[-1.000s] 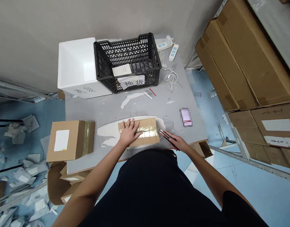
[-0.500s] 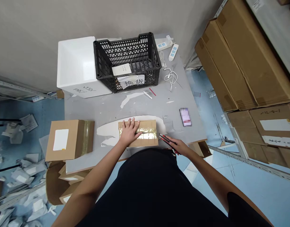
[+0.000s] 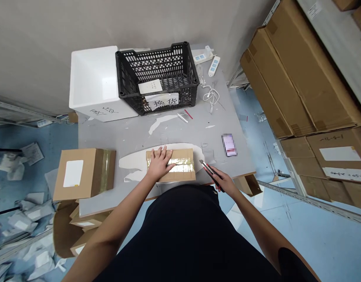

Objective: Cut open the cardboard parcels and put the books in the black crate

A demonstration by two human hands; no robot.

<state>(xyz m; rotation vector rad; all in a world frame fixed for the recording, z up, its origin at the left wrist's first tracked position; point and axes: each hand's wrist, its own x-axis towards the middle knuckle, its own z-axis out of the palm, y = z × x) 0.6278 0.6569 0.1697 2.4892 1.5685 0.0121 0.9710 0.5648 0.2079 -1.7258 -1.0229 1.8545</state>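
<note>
Left hand (image 3: 159, 163): grip open, palm pressed flat on taped cardboard box (image 3: 182, 175).
Right hand (image 3: 224, 182): grip closed on red-black utility knife (image 3: 210, 173), tip just beside box edge.

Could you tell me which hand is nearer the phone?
Right. The right hand sits just below the phone, holding a utility knife; the left hand rests farther away on a taped box.
</note>
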